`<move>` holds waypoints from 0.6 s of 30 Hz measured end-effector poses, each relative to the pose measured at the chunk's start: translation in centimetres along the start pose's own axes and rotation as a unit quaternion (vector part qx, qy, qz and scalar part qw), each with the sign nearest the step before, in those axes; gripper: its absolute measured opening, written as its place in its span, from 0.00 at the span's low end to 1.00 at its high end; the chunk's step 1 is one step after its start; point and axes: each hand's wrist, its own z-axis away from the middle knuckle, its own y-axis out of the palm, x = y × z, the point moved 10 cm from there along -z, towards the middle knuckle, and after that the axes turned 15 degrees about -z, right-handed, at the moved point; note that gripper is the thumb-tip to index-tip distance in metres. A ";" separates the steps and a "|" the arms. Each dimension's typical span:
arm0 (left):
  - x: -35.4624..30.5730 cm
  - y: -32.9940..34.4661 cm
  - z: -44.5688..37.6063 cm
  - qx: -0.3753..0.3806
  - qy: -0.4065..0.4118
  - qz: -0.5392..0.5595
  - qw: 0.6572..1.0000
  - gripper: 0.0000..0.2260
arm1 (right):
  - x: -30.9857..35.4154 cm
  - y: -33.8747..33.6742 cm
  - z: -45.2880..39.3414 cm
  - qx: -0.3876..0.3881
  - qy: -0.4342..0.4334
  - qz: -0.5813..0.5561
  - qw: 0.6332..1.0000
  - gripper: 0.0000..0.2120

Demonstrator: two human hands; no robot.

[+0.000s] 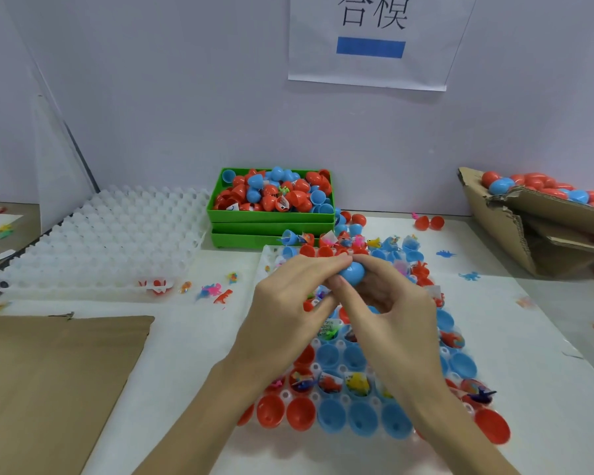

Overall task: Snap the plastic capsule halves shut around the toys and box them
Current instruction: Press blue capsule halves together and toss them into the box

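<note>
Head view: a blue capsule (352, 273) is being pinched between left hand (290, 303) and right hand (388, 303), the cardboard box (515, 228) lying far right.

Head-worn view, forward-down, close.

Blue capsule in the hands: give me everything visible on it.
The blue capsule looks like glossy, smooth plastic, rounded and egg-like. Only its upper right side shows; no seam or contents can be seen. It is held above the tray, pinched between the left hand and the right hand, fingertips meeting over its top.
</note>
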 end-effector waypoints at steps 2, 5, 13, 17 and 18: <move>-0.1 -0.2 0.2 -0.013 0.007 -0.015 1.000 0.19 | 0.4 0.3 -0.1 0.023 -0.019 0.021 0.999 0.11; -0.4 -0.2 0.4 -0.018 0.013 -0.031 0.999 0.19 | 0.6 0.7 -0.2 0.058 -0.033 0.028 0.997 0.10; 1.9 1.4 -0.5 0.143 -0.067 0.123 0.980 0.21 | -1.0 2.5 -0.5 0.220 0.134 -0.197 0.946 0.18; 0.6 1.7 -0.2 0.179 -0.077 0.270 0.943 0.20 | -0.5 3.6 0.2 0.285 0.206 -0.356 0.866 0.24; 0.4 1.5 -0.3 0.171 -0.083 0.288 0.939 0.19 | -0.3 3.7 0.4 0.299 0.212 -0.380 0.849 0.23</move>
